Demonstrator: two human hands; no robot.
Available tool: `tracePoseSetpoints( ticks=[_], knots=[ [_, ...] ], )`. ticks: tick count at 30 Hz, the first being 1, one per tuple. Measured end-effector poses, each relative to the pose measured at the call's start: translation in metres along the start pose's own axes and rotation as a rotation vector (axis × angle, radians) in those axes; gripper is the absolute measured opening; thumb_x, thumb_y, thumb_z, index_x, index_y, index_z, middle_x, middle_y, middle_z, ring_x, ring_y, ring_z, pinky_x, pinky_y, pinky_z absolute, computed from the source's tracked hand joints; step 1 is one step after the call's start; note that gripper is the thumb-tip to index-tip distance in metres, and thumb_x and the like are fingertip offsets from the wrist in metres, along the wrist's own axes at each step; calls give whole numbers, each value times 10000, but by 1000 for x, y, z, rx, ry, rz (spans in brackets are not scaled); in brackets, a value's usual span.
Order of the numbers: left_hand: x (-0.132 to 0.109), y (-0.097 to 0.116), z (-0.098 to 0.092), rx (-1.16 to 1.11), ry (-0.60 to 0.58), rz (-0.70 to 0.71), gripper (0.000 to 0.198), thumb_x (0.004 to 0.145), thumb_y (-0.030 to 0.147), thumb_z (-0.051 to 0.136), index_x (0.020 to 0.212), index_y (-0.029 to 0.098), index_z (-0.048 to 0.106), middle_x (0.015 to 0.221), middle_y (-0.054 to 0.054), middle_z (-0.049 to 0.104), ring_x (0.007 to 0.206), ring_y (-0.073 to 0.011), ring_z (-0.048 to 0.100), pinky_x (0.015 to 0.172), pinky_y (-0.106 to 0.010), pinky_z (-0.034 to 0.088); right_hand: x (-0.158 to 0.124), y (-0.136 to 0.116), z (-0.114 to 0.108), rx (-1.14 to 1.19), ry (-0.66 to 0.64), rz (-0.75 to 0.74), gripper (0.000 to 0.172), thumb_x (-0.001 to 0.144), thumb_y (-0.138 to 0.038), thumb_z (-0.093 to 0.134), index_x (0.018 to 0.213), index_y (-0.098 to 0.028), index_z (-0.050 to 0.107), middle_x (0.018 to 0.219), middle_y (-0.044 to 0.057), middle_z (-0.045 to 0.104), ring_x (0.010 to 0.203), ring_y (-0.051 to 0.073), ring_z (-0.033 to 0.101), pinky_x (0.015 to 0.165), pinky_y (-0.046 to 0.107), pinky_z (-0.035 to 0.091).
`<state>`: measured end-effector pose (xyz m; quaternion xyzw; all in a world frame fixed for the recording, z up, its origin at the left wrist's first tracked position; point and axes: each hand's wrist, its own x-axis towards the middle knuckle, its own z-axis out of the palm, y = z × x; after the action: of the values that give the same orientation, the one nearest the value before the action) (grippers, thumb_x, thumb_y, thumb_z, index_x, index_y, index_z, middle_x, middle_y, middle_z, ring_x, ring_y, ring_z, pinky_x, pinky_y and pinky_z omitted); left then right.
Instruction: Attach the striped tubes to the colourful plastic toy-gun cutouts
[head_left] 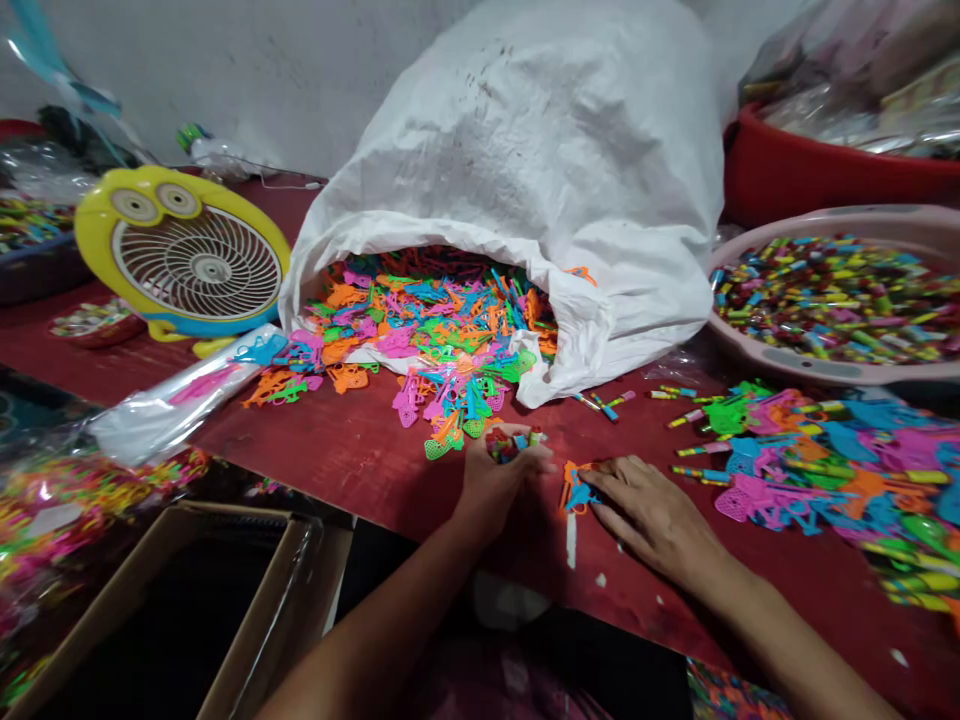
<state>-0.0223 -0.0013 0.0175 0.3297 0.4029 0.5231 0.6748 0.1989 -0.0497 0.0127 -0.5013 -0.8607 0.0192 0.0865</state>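
Note:
My left hand is closed around several short tubes with coloured wrappers, their ends showing above the fingers. To its right, my right hand has its fingertips and thumb at the edge of a small bunch of flat orange and blue plastic toy pieces low over the red tabletop. The fingers partly hide where they meet the pieces. Just beyond my left hand, a heap of similar bright plastic pieces spills from a large white sack lying on its side.
At right are piled plastic pieces with wrapped tubes and a pink basin of tubes, before a red tub. A yellow fan and a clear plastic packet lie left. An open cardboard box sits below the table edge.

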Motion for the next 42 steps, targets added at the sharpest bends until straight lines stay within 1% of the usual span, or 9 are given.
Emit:
tracePoseSetpoints(
  ticks=[5, 9, 11, 14, 24, 28, 31, 36, 42],
  knots=[
    [3, -7, 18, -102, -119, -34, 345, 681, 339, 796, 893, 140, 610, 671, -27, 702, 509, -117, 615, 544, -223, 448, -9, 10, 4, 40, 212, 87, 267, 985, -253, 453, 1178, -191, 627, 1005, 98, 639, 907, 224, 613, 797, 346, 488],
    [4, -14, 18, -78, -154, -52, 313, 689, 312, 795, 885, 139, 623, 589, -6, 662, 510, -105, 587, 528, -205, 424, -13, 12, -4, 448, 376, 386, 237, 990, -345, 456, 849, -216, 596, 731, 24, 611, 663, 169, 593, 613, 274, 460],
    [3, -17, 18, -66, -158, -65, 326, 683, 308, 804, 903, 146, 627, 585, 6, 656, 496, -96, 569, 509, -198, 415, -13, 4, -8, 707, 370, 519, 266, 994, -393, 450, 822, -223, 561, 660, -1, 604, 595, 156, 575, 576, 263, 446],
    [1, -20, 18, -34, -171, -64, 362, 657, 325, 831, 909, 150, 639, 596, 14, 659, 485, -92, 563, 496, -197, 424, -10, -15, -9, 919, 356, 588, 249, 990, -425, 464, 890, -220, 564, 677, -4, 642, 618, 156, 602, 632, 267, 462],
    [-6, -18, 19, -36, -309, -102, 412, 582, 379, 887, 838, 134, 678, 662, -14, 669, 560, -111, 608, 570, -229, 498, -1, -46, -2, 1028, 371, 582, 221, 958, -426, 534, 997, -220, 605, 711, -10, 616, 594, 132, 568, 551, 232, 458],
    [-4, -24, 17, -60, -231, -43, 435, 549, 375, 899, 836, 138, 674, 676, -3, 664, 562, -112, 598, 558, -231, 487, 5, -57, 3, 1144, 456, 643, 238, 877, -423, 658, 983, -219, 595, 766, -5, 641, 573, 126, 598, 518, 222, 480],
    [-1, -29, 14, -43, -167, -33, 423, 608, 352, 863, 919, 154, 655, 619, 18, 657, 526, -110, 592, 534, -221, 460, 5, -62, 4, 1190, 523, 724, 251, 865, -425, 676, 972, -218, 582, 662, -16, 642, 495, 116, 566, 463, 206, 440],
    [0, -32, 14, -14, -143, 11, 339, 656, 308, 816, 894, 169, 619, 631, 27, 656, 551, -115, 624, 596, -237, 485, 5, -64, -2, 1065, 643, 836, 296, 820, -455, 719, 948, -218, 596, 556, -26, 618, 440, 121, 546, 416, 199, 399],
    [0, -35, 14, 95, -129, 85, 244, 682, 257, 773, 870, 177, 639, 687, 22, 639, 586, -116, 617, 617, -246, 487, 10, -69, -2, 955, 650, 795, 292, 831, -465, 702, 961, -224, 601, 610, -21, 636, 479, 139, 588, 466, 233, 460]
  ],
)
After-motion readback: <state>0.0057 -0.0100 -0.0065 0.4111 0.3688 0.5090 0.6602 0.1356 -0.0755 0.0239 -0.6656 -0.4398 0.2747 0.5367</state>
